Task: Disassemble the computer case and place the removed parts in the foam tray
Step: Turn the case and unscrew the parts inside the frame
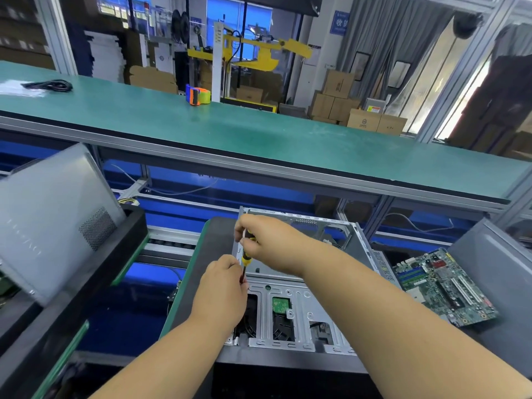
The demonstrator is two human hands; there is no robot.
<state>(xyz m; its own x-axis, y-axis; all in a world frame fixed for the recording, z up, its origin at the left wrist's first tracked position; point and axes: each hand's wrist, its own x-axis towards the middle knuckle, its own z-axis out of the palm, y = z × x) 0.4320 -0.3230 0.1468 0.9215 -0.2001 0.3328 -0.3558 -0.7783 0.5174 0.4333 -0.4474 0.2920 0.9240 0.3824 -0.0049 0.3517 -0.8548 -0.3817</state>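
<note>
A: Where is the computer case (290,298) sitting?

B: It lies open on the dark work pad (213,234), straight ahead of the person, bare metal inside. Taking the case as the landmark: both hands are over its left wall, the right arm crossing above its middle.

A: What are the 2 hands doing?

B: The right hand (264,240) is closed around the upper end of a screwdriver (245,259) with a yellow and black handle, at the case's far-left part. The left hand (223,286) is just below it, nearer the person, fingers pinched on the lower shaft of the same tool. The 2 hands are close together, 1 above the other, almost touching. The screwdriver stands nearly upright against the case's left wall; its tip is hidden behind the left hand.

A: Anything already out of the case?

B: A green motherboard (443,286) lies right of the case, just beside its right wall, on a grey surface. Left of the case, well apart, a grey side panel (51,220) leans tilted in a black foam tray (135,226).

A: And beyond the case?

B: A long green bench (259,133) runs across behind it, with an orange and blue tape dispenser (197,95) on top.
</note>
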